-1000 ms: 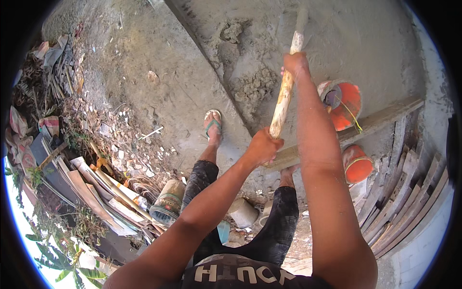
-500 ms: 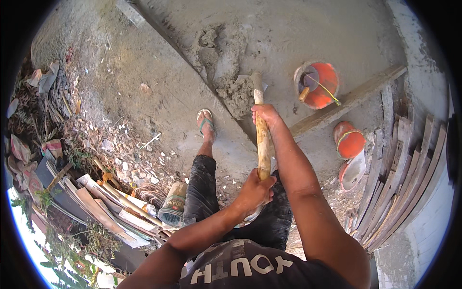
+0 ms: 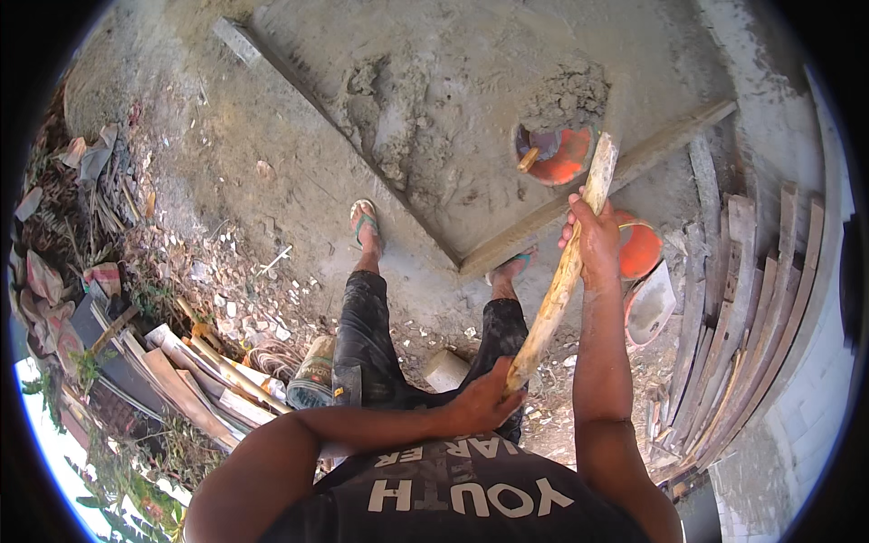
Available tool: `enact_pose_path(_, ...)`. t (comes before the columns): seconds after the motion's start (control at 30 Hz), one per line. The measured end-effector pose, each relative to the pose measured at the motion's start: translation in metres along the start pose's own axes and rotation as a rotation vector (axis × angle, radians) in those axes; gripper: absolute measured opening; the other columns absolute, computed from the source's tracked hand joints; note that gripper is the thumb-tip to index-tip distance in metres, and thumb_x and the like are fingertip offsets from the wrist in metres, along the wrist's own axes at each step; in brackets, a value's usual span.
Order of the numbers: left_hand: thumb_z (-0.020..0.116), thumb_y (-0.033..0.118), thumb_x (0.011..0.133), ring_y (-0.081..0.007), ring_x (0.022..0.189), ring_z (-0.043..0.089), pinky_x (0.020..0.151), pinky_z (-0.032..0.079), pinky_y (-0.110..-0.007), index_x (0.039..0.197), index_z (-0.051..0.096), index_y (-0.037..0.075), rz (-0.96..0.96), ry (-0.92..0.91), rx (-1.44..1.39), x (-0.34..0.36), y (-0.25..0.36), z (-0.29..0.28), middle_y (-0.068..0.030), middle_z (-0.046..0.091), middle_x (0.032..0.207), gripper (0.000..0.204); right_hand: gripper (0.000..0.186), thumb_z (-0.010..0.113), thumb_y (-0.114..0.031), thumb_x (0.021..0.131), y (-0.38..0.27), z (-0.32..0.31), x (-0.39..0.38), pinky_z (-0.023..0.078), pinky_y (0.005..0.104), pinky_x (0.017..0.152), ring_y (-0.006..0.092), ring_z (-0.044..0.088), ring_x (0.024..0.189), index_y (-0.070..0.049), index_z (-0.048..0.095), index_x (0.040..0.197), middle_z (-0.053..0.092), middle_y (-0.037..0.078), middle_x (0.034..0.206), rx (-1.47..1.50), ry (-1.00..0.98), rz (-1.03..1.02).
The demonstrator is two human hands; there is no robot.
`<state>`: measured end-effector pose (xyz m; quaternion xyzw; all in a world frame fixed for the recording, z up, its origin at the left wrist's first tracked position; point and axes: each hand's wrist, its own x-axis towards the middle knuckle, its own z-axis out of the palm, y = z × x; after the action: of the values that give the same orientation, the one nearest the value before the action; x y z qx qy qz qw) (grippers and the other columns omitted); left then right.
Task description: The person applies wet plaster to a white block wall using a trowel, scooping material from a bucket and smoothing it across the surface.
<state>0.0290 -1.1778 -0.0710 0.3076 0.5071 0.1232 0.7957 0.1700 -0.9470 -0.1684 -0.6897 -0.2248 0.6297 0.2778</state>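
A long pale wooden hoe handle (image 3: 561, 276) slants up and to the right in front of me. My right hand (image 3: 595, 237) is wrapped round its upper part, arm stretched forward. Close to my waist, my left hand (image 3: 489, 398) grips the lower end. A lump of wet grey mortar (image 3: 566, 95) is at the far end of the handle, and the blade there cannot be made out. Just below the lump stands an orange bucket (image 3: 572, 161) with a wooden-handled tool (image 3: 529, 160) in it.
Timber form boards (image 3: 362, 167) meet at a corner around the wet concrete (image 3: 471, 54). A second orange bucket (image 3: 641, 252) and a mortar-caked container (image 3: 650, 308) stand right. Planks (image 3: 742, 299) lean far right; scrap wood (image 3: 204, 389) lies left. My sandalled feet flank the corner.
The hoe has swung right and up from the heap by the left board, with mortar at its far end. Both hands keep hold, and my right foot now shows beside the corner.
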Motion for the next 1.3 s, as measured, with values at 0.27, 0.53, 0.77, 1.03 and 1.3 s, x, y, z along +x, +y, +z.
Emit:
enact_pose_path(0.27, 0.059, 0.038, 0.094, -0.0426, 0.092, 0.066, 0.084, 0.047, -0.054, 0.131, 0.038, 0.008, 0.000, 0.121, 0.661, 0.126, -0.191, -0.058, -0.0242, 0.067, 0.094, 0.052, 0.028, 0.062, -0.010, 0.087, 0.160, -0.008, 0.092, 0.046, 0.0325, 0.043, 0.0148, 0.048, 0.048, -0.009, 0.042, 0.107, 0.048, 0.005, 0.072, 0.157, 0.285, 0.048)
enact_pose_path(0.53, 0.062, 0.038, 0.091, -0.0417, 0.095, 0.066, 0.086, 0.047, -0.054, 0.122, 0.042, 0.008, -0.098, 0.057, 0.565, 0.145, -0.244, -0.100, -0.0233, 0.067, 0.096, 0.048, 0.034, 0.061, -0.006, 0.087, 0.177, 0.064, 0.077, 0.045, 0.0312, 0.042, 0.0137, 0.046, 0.045, -0.008, 0.042, 0.116, 0.048, 0.005, 0.072, 0.101, 0.346, -0.091)
enact_pose_path(0.77, 0.066, 0.021, 0.086, -0.0247, 0.066, 0.067, 0.062, 0.052, -0.038, 0.108, 0.060, -0.001, 0.003, 0.436, -0.292, 0.127, -0.174, -0.225, -0.0190, 0.066, 0.078, 0.032, 0.033, 0.062, -0.015, 0.091, 0.122, 0.295, 0.135, 0.047, 0.0312, 0.041, 0.0157, 0.054, 0.048, 0.002, 0.045, 0.113, 0.053, 0.008, 0.070, -0.299, -0.141, -0.088)
enact_pose_path(1.03, 0.065, 0.011, 0.083, -0.0139, 0.046, 0.051, 0.042, 0.044, -0.031, 0.086, 0.051, 0.000, 0.208, 0.632, -0.928, 0.182, -0.128, -0.442, -0.0050, 0.053, 0.062, 0.018, 0.039, 0.053, -0.018, 0.087, 0.122, 0.596, 0.276, 0.057, 0.0369, 0.054, 0.0252, 0.069, 0.058, 0.015, 0.055, 0.106, 0.069, 0.020, 0.075, -0.902, -0.496, -0.226)
enact_pose_path(1.3, 0.068, 0.011, 0.083, -0.0120, 0.046, 0.048, 0.041, 0.042, -0.029, 0.089, 0.051, 0.002, -0.099, 0.634, -1.043, 0.094, -0.132, -0.345, -0.0027, 0.052, 0.065, 0.020, 0.041, 0.058, -0.014, 0.087, 0.178, 0.525, 0.194, 0.054, 0.0366, 0.044, 0.0236, 0.064, 0.053, 0.017, 0.050, 0.113, 0.063, 0.019, 0.073, -0.967, -0.426, -0.065)
